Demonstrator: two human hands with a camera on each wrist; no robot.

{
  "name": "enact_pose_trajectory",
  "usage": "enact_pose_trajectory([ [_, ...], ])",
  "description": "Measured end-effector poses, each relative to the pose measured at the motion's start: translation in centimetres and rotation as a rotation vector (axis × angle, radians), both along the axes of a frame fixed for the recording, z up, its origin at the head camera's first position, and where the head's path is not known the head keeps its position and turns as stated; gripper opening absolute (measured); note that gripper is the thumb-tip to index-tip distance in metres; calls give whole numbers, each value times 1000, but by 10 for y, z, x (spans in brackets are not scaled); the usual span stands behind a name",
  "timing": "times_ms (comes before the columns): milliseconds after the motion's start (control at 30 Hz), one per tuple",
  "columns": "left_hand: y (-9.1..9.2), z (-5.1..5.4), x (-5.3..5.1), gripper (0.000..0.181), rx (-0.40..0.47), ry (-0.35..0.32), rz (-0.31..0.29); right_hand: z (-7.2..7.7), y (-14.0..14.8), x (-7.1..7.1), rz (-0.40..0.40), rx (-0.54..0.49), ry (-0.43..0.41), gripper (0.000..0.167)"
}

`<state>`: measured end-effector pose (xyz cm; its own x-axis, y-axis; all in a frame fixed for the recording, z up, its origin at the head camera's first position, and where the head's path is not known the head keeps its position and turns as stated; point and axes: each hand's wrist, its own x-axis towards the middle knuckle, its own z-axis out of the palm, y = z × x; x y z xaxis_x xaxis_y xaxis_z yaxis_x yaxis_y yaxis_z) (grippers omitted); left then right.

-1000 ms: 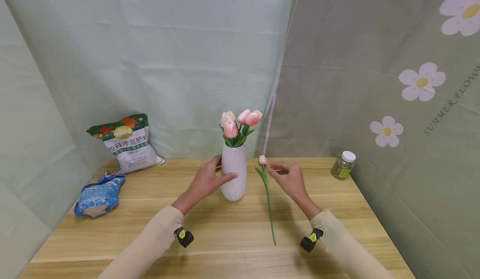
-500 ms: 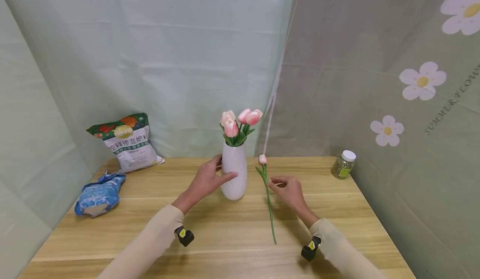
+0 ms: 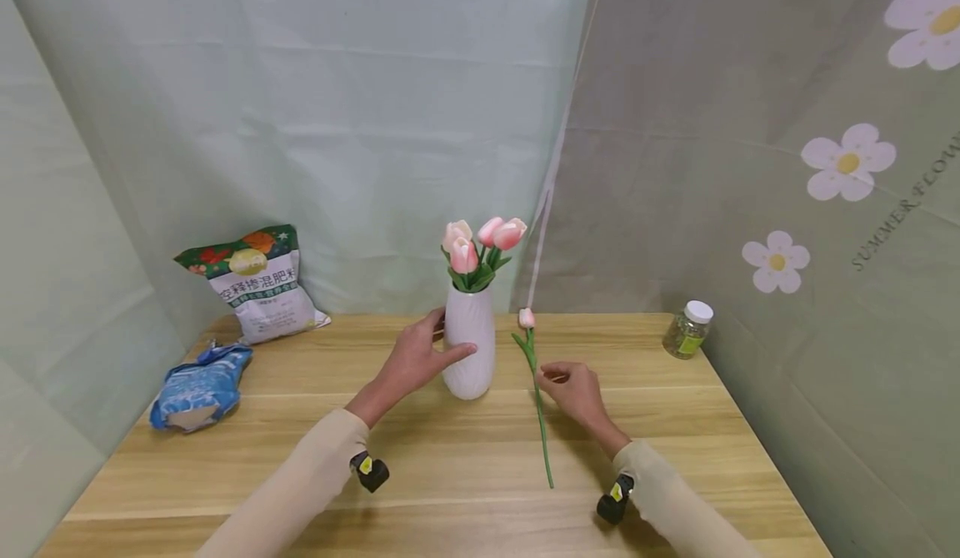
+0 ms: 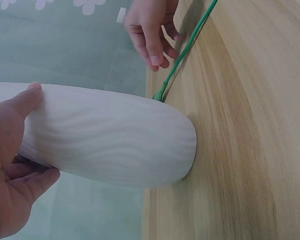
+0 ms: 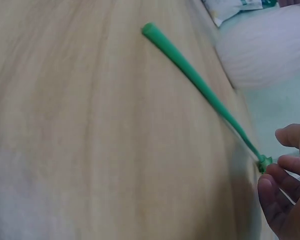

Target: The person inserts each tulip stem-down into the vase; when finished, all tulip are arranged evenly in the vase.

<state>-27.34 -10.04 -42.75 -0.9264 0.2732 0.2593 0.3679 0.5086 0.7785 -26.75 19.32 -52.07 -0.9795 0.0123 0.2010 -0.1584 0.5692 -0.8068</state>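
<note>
A white ribbed vase [image 3: 470, 345] stands upright on the table with several pink tulips [image 3: 480, 245] in its mouth. My left hand [image 3: 420, 356] holds the vase from the left, thumb across its front and fingers behind. In the left wrist view the vase [image 4: 114, 135] lies between thumb and fingers. A single pink tulip lies on the table to the right, its green stem [image 3: 542, 433] pointing toward me. My right hand [image 3: 576, 389] hovers beside that stem, fingers loosely bent and thumb apart. The right wrist view shows the stem [image 5: 200, 82] outside the fingers [image 5: 272, 195].
At the back left stands a fertilizer bag [image 3: 262, 291] with a green top. A crumpled blue bag [image 3: 198, 391] lies in front of it. A small jar [image 3: 686, 333] with a white lid is at the back right. Cloth walls [image 3: 375, 141] border the table [image 3: 450, 491].
My right hand has moved toward me along the tulip, from beside its blossom to beside its stem. The left hand stays on the vase.
</note>
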Motion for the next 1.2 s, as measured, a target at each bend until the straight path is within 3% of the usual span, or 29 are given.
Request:
enact_pose_trajectory([
  [300, 1, 1, 1, 86, -5, 7, 0, -10, -1, -5, -10, 36, -4, 23],
  [767, 0, -1, -1, 84, -3, 0, -2, -10, -6, -8, -6, 100, 10, 19],
  [1200, 0, -2, -1, 84, -2, -2, -2, -10, -9, -11, -28, 123, -36, 13],
])
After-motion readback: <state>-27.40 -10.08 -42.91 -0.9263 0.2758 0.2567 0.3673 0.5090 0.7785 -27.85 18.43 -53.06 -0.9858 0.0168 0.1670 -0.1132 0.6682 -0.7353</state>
